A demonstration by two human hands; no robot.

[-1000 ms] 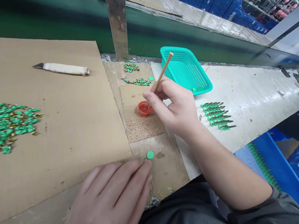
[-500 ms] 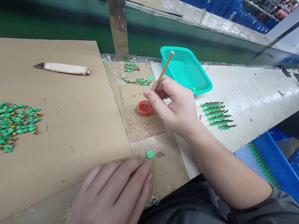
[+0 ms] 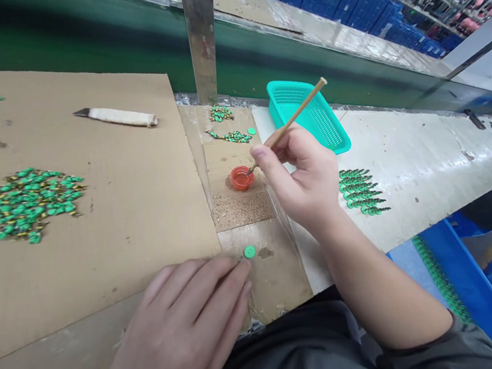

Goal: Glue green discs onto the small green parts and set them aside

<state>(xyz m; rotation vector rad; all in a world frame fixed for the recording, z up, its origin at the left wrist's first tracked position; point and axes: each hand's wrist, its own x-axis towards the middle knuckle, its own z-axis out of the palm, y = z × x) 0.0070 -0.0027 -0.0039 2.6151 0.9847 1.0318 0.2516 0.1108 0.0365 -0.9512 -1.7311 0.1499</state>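
Observation:
My right hand [image 3: 305,180] is closed around a thin wooden stick [image 3: 302,110] with a dark, narrow tip. That tip is at the right rim of a small red cup [image 3: 242,178] holding some liquid; whether it touches the rim I cannot tell. On the bench in front of me, my left hand [image 3: 185,316] has its fingers pressed together. Its fingertips pinch the left edge of a round green button [image 3: 249,252] with small holes. Beneath the cup lies a piece of cardboard [image 3: 227,219] speckled with brown drops.
A turquoise basket [image 3: 333,133] stands behind my right hand. Rows of green discs with dark twisted stems [image 3: 360,192] lie to the right. On the left cardboard sheet [image 3: 147,178] are a pile of green-and-yellow pieces [image 3: 30,203] and a wrapped-handle knife [image 3: 120,117]. A metal post [image 3: 202,41] rises behind.
The stick now leans further right, and its tip has shifted from inside the red cup to its right rim. My left hand stays at the button. The view has shifted slightly.

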